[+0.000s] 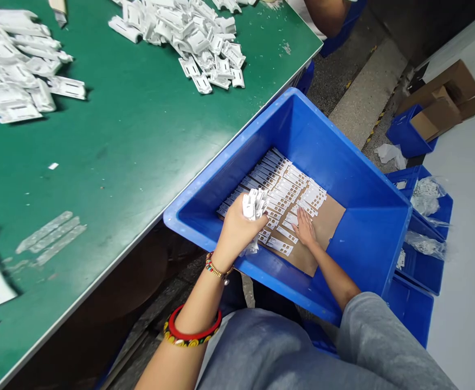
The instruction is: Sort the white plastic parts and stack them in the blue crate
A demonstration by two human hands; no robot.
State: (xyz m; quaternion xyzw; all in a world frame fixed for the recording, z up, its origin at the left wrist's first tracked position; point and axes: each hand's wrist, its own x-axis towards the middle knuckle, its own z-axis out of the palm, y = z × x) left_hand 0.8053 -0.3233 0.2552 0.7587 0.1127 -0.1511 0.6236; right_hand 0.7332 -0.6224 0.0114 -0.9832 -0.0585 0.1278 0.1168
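My left hand (237, 227) is closed around a bundle of white plastic parts (255, 203), held over the near-left rim of a blue bin (367, 233). Inside the bin, flat white plastic strips (280, 247) with square holes lie in rows on a brown cardboard sheet (330, 219). My right hand (305, 228) reaches down into the bin. Its fingers are stretched out and rest on strips at the right side of the rows; anything beneath the fingertips is hidden.
A green table (140, 141) borders the bin on the left, bearing a pile of white parts (205, 40) and another heap (13, 65). Other blue bins (424, 271) and a cardboard box (444, 103) stand at right. Another person's arm (327, 13) shows at the top.
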